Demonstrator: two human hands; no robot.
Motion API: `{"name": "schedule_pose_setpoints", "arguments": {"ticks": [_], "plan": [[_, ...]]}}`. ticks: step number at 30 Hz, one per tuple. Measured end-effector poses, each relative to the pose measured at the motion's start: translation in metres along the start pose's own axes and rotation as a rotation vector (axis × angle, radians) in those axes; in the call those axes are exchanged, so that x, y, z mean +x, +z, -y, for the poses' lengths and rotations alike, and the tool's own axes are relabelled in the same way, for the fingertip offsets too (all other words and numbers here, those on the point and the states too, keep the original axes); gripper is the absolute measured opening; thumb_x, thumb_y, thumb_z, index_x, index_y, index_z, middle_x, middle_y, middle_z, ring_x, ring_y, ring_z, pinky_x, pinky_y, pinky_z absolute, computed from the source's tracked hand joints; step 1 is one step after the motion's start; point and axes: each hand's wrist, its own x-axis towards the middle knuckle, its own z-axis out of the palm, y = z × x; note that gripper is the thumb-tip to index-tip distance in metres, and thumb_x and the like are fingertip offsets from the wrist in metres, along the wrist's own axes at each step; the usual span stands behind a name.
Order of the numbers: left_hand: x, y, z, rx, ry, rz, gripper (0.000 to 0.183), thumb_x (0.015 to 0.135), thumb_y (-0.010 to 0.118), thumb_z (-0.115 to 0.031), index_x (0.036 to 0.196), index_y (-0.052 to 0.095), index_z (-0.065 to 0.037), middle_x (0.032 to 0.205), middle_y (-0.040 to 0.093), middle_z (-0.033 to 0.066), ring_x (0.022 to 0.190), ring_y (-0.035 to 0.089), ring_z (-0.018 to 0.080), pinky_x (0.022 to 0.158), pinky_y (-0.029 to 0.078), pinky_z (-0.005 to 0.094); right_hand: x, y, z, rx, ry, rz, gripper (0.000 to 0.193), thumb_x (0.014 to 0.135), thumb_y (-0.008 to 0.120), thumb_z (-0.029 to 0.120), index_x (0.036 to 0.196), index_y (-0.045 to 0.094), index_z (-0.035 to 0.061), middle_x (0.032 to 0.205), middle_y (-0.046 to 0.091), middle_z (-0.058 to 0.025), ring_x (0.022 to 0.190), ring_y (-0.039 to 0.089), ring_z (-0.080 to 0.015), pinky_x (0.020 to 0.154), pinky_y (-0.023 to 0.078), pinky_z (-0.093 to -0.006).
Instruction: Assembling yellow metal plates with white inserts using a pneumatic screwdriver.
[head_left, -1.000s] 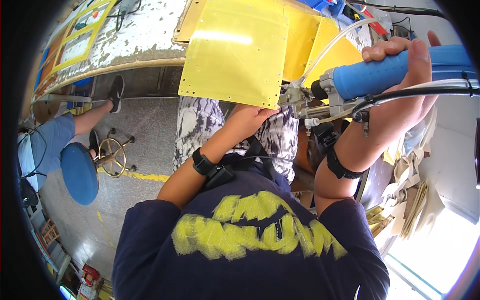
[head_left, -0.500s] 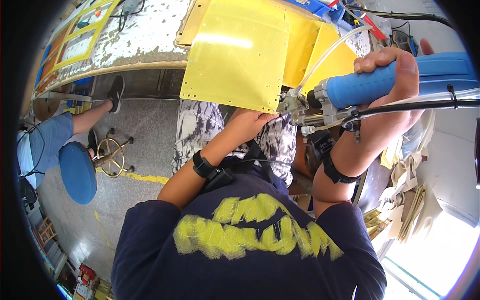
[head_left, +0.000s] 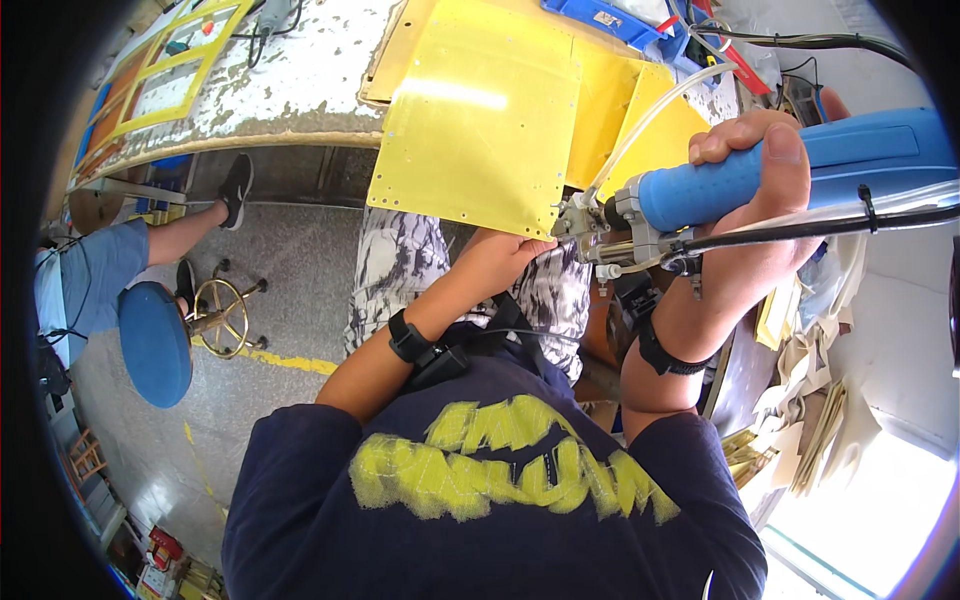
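A yellow flat plate [head_left: 475,150] with small holes along its edges juts over the bench edge toward me. My left hand [head_left: 508,258] is closed on its near right corner, fingers mostly under the plate. In my right hand [head_left: 775,165] is a blue power tool [head_left: 700,190], its grip wrapped by my fingers and thumb. The tool's metal head [head_left: 585,220] meets the plate at that same corner; its exact contact point is too small to make out. Clear tubes [head_left: 650,120] and a black cable [head_left: 830,220] run from the tool.
More yellow panels [head_left: 650,120] lie under and beside the plate on the worn white bench [head_left: 310,70]. Blue bins [head_left: 610,20] stand at the back. At left are a yellow frame [head_left: 170,75], a blue stool [head_left: 155,345] and another person's leg [head_left: 185,230]. Strips of material [head_left: 800,420] pile up at right.
The blue tool has shifted slightly left and toward me, its head closer over the plate's corner. The plate and my left hand have moved slightly in view. Both grips stay the same.
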Motion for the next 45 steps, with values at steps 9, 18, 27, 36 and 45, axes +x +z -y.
{"name": "schedule_pose_setpoints", "arguments": {"ticks": [9,18,27,36,45], "plan": [[0.002,0.007,-0.003,-0.093,-0.056,0.02,0.024,0.084,0.06,-0.02,0.085,0.06,0.003,0.072,0.06,0.0156,0.064,0.054,0.0271,0.063,0.044,0.0329,0.0,0.002,-0.001,-0.006,0.0,-0.024,0.057,0.079,0.057,0.013,0.122,0.028,-0.0087,0.062,0.052,-0.0115,0.05,0.05,-0.0166,0.054,0.045,-0.0281],[0.021,0.031,0.0,-0.266,-0.093,-0.003,0.02,0.088,0.055,-0.017,0.1,0.063,-0.003,0.067,0.057,0.0032,0.055,0.046,0.01,0.052,0.04,0.0269,0.02,-0.029,0.012,0.096,0.078,-0.202,0.055,0.08,0.057,0.011,0.127,0.031,-0.0036,0.065,0.052,-0.0097,0.054,0.05,-0.0153,0.055,0.044,-0.0274],[0.015,0.024,0.018,-0.325,-0.257,0.105,0.027,0.09,0.052,-0.015,0.113,0.058,-0.003,0.073,0.057,0.0001,0.056,0.048,0.0074,0.055,0.041,0.0231,0.022,-0.063,0.014,0.213,0.152,-0.09,0.068,0.077,0.064,0.023,0.132,0.028,0.0057,0.072,0.047,-0.0088,0.059,0.046,-0.0166,0.055,0.044,-0.0309],[-0.032,-0.028,0.073,-1.559,-0.746,-0.385,0.021,0.093,0.048,-0.023,0.092,0.056,-0.004,0.072,0.049,0.0015,0.053,0.04,0.01,0.04,0.028,0.0202,0.011,-0.126,-0.021,0.238,0.243,-0.046,0.069,0.08,0.061,0.027,0.135,0.024,0.005,0.079,0.044,-0.0066,0.067,0.042,-0.0152,0.061,0.039,-0.029],[-0.038,-0.036,0.055,-1.656,-0.754,-0.435,0.02,0.086,0.051,-0.021,0.092,0.06,-0.005,0.079,0.06,0.0036,0.062,0.054,0.0118,0.051,0.042,0.0209,0.01,-0.099,-0.012,0.152,0.141,0.011,0.064,0.08,0.058,0.022,0.132,0.027,0.0002,0.075,0.04,-0.0079,0.064,0.041,-0.0161,0.062,0.038,-0.0298]]}}
